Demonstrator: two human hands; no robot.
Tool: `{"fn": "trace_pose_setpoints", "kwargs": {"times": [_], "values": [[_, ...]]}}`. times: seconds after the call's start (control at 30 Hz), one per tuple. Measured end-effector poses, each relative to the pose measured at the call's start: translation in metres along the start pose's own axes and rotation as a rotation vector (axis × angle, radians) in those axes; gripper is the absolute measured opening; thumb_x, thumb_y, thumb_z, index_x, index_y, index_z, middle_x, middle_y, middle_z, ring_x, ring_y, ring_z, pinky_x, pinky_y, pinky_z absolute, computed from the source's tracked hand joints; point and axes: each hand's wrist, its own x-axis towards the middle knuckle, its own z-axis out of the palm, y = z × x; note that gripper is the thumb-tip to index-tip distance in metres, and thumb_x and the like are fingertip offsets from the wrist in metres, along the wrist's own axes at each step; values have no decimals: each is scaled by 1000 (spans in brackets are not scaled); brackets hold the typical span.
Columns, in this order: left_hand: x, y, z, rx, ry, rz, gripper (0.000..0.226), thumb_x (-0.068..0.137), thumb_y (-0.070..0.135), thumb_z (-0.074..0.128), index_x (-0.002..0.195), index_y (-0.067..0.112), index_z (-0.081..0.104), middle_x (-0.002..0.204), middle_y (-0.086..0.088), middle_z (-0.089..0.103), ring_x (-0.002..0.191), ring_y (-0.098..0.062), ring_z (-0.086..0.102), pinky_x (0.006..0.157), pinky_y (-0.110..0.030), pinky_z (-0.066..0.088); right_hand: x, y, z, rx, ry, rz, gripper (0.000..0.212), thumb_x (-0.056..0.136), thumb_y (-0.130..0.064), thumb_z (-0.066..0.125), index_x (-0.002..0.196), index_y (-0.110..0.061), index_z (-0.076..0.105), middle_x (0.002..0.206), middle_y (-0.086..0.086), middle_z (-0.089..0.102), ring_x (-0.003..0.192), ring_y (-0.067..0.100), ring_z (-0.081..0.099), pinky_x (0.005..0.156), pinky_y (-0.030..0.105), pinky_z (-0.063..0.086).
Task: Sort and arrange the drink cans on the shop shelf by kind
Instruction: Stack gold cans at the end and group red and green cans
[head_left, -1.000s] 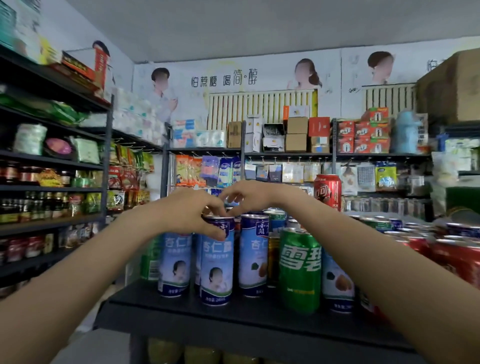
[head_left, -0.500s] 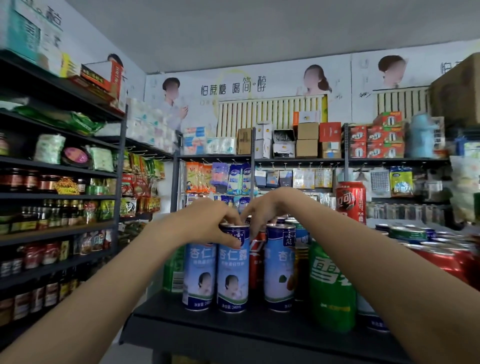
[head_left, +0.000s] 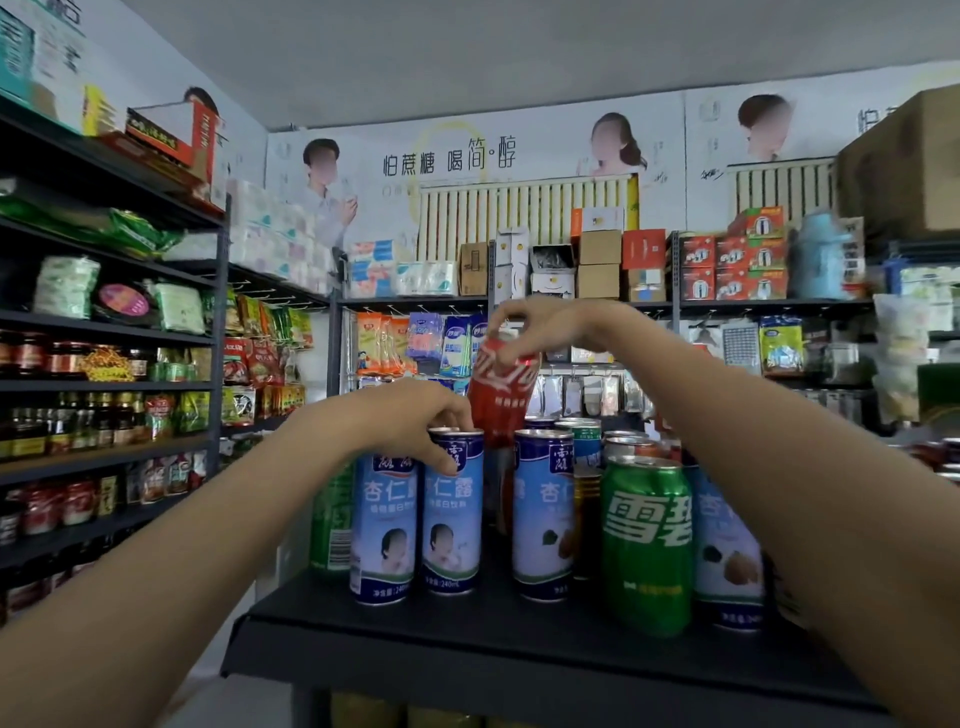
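Note:
My right hand (head_left: 540, 325) grips a red cola can (head_left: 500, 387) by its top and holds it tilted in the air above the other cans. My left hand (head_left: 410, 415) pinches the rim of a tall blue-and-white almond drink can (head_left: 451, 525) that stands on the black shelf (head_left: 467, 639). Beside it stand two more almond drink cans (head_left: 384, 535) (head_left: 543, 519), and a green Sprite can (head_left: 647, 545) is at the front right. Another green can (head_left: 331, 519) stands at the left end, partly hidden.
More cans crowd the back and right of the shelf, among them a gold can (head_left: 587, 519) and red cans (head_left: 940, 457). Dark shelving with jars and bottles (head_left: 78, 421) runs along the left. Boxes and hanging packets fill the far wall shelves (head_left: 597, 270).
My right hand has pulled the red cola can up out of the gap between the almond drink cans and raised it. My left hand stays on the same can's rim.

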Motion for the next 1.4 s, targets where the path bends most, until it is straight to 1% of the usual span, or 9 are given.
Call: {"fn": "trace_pose_setpoints", "kwargs": {"times": [0.1,0.23,0.6,0.77,0.87,1.07,1.17,1.3,1.4], "values": [[16,2,3,29,-23,-10,37,80,24,71,112,23,52,131,-2,51,121,-19,47,101,-39,39,-17,-2,-13,96,173,-13,33,83,-16,63,111,-18,46,104,0,47,92,18,51,70,26,47],[35,5,8,16,-32,-2,38,80,19,71,112,18,51,135,-5,48,124,-22,45,100,-37,39,-33,3,-21,132,234,-38,30,82,-13,64,106,-19,46,94,-5,48,83,12,52,66,22,45],[58,11,10,120,-34,-52,46,78,18,72,119,13,49,133,-8,46,121,-24,45,97,-34,40,-58,-2,-26,145,275,-55,33,83,-14,63,112,-15,47,93,-6,49,82,11,55,67,20,48],[29,10,-4,-65,211,-21,38,86,16,64,121,19,52,141,-4,42,127,-21,42,106,-34,34,-72,-12,-34,150,362,-95,36,84,-19,61,118,-13,49,94,-6,50,84,12,54,66,21,46],[10,19,-6,-165,302,61,39,86,20,62,124,19,51,138,-3,46,124,-17,46,106,-35,36,-89,-17,-42,116,377,-97,28,85,-27,59,111,-18,53,96,-3,56,89,15,55,80,29,45],[18,54,36,-102,206,73,66,84,48,58,137,14,35,130,-7,52,118,-23,50,99,-33,39,-119,-14,-40,50,311,-44,21,85,-33,59,103,-23,57,104,2,58,96,19,55,86,34,43],[29,62,51,-62,265,46,63,83,51,58,132,14,44,112,-8,61,103,-25,56,97,-38,39,-125,-12,-37,40,305,-32,16,84,-30,60,98,-22,57,101,2,58,92,17,56,78,28,46],[23,60,37,-53,245,23,60,79,47,66,122,8,53,120,-7,58,110,-24,54,95,-37,42,-126,-10,-32,53,305,3,24,83,-27,62,104,-16,57,95,0,58,86,15,58,68,24,45],[12,53,20,112,174,-27,60,79,49,64,122,9,53,122,-6,56,113,-23,50,103,-37,31,-122,-11,-25,82,297,23,21,82,-30,64,99,-21,57,94,-1,59,85,14,58,67,25,44]]}}
